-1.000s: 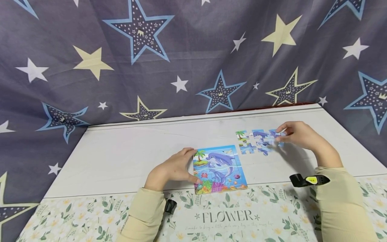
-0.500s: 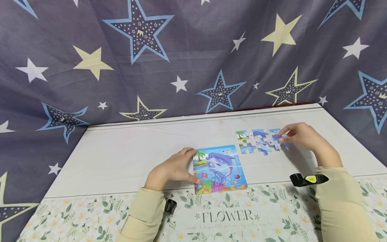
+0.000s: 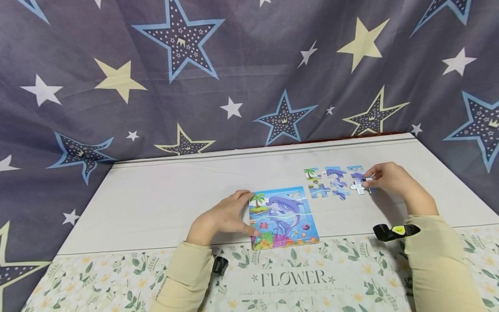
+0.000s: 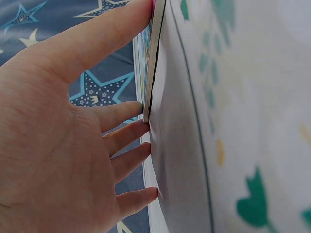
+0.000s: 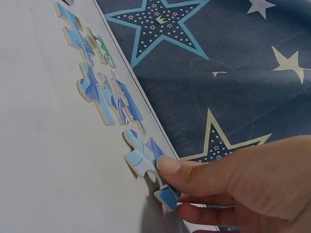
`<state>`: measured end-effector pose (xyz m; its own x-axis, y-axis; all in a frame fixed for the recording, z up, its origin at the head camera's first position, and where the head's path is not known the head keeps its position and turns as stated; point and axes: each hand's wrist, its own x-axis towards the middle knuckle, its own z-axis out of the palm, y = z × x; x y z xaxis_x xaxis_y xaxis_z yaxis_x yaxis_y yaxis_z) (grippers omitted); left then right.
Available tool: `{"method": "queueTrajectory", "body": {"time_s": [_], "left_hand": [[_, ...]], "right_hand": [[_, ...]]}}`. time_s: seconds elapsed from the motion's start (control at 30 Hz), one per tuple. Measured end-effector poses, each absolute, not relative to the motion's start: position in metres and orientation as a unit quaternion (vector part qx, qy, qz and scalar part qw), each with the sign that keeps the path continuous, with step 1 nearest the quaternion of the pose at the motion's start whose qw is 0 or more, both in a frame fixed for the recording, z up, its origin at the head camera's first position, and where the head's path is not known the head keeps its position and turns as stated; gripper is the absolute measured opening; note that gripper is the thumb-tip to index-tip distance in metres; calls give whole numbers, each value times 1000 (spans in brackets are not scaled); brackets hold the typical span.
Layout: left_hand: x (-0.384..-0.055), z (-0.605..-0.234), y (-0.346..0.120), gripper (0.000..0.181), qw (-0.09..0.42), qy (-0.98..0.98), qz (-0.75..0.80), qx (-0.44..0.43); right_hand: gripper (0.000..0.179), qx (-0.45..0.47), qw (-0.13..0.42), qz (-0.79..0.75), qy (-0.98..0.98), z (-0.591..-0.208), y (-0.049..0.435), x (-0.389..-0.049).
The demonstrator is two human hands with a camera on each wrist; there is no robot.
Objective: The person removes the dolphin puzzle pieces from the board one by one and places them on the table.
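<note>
A square dolphin picture puzzle (image 3: 284,216) lies flat on the table. My left hand (image 3: 224,214) rests at its left edge, thumb on the lower left corner and fingertips by the upper left. In the left wrist view, the fingers (image 4: 127,138) are nearly straight beside the board's edge (image 4: 154,63). My right hand (image 3: 393,178) pinches a blue jigsaw piece (image 5: 140,158) between thumb and fingers, low over the table. Left of it are more jigsaw pieces: a palm tree column (image 3: 312,174), a dolphin column (image 3: 335,173), and a piece (image 3: 354,169) just beyond the held one.
White covering (image 3: 175,195) spreads over the table's far part. A floral cloth printed with FLOWER (image 3: 292,279) covers the near part. Behind the table hangs a dark curtain with stars (image 3: 241,65). Black bands (image 3: 395,232) sit on the sleeves.
My right hand has shifted slightly right and nearer to me, showing more of the right-hand pieces. The piece in its fingers has come nearer too. My left hand and the board stay still.
</note>
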<state>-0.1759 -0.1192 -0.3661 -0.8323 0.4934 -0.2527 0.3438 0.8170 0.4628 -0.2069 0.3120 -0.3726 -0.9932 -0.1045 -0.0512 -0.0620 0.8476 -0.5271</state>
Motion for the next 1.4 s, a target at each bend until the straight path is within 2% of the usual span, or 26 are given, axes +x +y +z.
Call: {"method": "queueTrajectory", "body": {"time_s": [0.73, 0.97, 1.17, 1.4], "left_hand": [[-176, -368, -121, 111, 183, 931, 213, 231], [-177, -368, -121, 110, 184, 930, 215, 234], [-179, -368, -124, 104, 188, 924, 234, 236], [-181, -369, -126, 103, 195, 920, 242, 239]], "right_hand": [[33, -11, 53, -269, 962, -372, 308, -205], [29, -27, 44, -277, 959, -366, 300, -205], [30, -79, 28, -301, 950, -359, 286, -205], [31, -103, 58, -334, 935, -353, 260, -204]]}}
